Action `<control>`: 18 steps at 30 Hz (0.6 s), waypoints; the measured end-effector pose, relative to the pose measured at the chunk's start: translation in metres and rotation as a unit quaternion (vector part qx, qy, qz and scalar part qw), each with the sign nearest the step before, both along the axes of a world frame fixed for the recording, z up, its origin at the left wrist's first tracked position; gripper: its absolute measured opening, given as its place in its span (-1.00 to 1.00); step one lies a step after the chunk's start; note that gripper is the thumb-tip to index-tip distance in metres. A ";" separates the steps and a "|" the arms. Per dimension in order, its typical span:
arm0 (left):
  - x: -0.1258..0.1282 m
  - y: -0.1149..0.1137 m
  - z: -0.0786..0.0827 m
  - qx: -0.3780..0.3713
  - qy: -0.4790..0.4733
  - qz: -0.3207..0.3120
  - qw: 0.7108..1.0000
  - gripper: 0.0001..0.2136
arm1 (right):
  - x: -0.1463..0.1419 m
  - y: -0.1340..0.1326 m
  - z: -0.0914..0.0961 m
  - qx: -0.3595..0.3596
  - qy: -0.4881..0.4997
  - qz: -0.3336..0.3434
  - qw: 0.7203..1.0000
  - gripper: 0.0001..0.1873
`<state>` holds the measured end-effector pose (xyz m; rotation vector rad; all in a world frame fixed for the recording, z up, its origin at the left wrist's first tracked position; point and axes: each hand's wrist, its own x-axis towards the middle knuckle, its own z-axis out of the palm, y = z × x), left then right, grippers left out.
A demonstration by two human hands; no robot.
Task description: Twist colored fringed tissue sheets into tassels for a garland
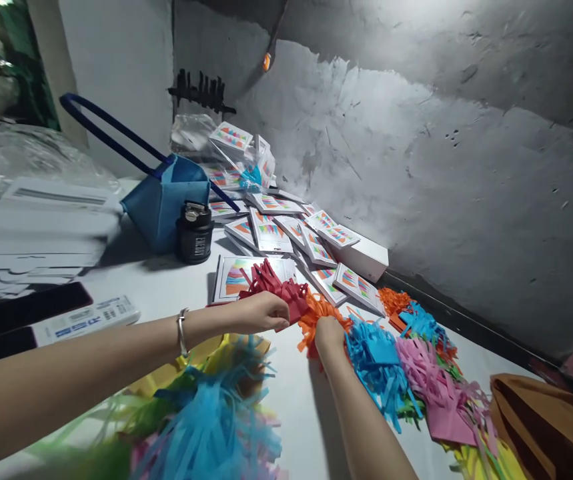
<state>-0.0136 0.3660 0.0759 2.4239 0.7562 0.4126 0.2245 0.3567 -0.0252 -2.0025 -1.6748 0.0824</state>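
My left hand (pixel 265 311), with a silver bangle at its wrist, has its fingers curled at the edge of a red fringed paper tassel bundle (pixel 279 288). Close beside it, my right hand (pixel 330 335) is closed on an orange fringed tassel bundle (pixel 311 327); its fingertips are hidden in the strips. Blue tassels (pixel 379 353) and pink tassels (pixel 433 387) lie in a row to the right. Below my left forearm is a blurred heap of blue tassels (pixel 211 413), with yellow and green ones beside it.
Behind my hands spreads a pile of flat packs with colourful tassel pictures (pixel 271 230). A black jar (pixel 195 233) and a blue bag (pixel 159 200) stand at left, near stacked white cardboard (pixel 41 227) and a dark phone (pixel 26 310). Brown cloth (pixel 541 420) lies at right; a grey wall (pixel 466 167) rises behind.
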 end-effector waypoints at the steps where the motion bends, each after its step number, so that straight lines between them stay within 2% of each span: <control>1: -0.001 0.004 -0.003 -0.002 0.001 -0.001 1.000 -0.83 | 0.007 -0.004 -0.003 -0.010 0.002 -0.004 1.000 -0.72; 5: 0.004 0.018 -0.018 -0.003 0.010 -0.012 1.000 -0.82 | 0.041 -0.031 -0.011 -0.035 0.024 -0.015 0.999 -0.79; 9: 0.035 0.020 -0.033 0.032 0.020 -0.053 0.998 -0.80 | 0.065 -0.049 -0.016 -0.012 0.096 -0.015 0.995 -0.71; 13: 0.080 0.017 -0.051 0.096 0.030 -0.096 0.990 -0.81 | 0.069 -0.058 -0.019 0.050 0.134 -0.016 0.990 -0.74; 16: 0.111 0.021 -0.067 0.149 0.041 -0.100 0.983 -0.83 | 0.062 -0.064 -0.017 0.093 0.098 -0.003 0.991 -0.76; 18: 0.127 0.028 -0.077 0.177 0.053 -0.095 0.978 -0.81 | 0.055 -0.067 -0.014 0.097 0.061 0.018 0.993 -0.75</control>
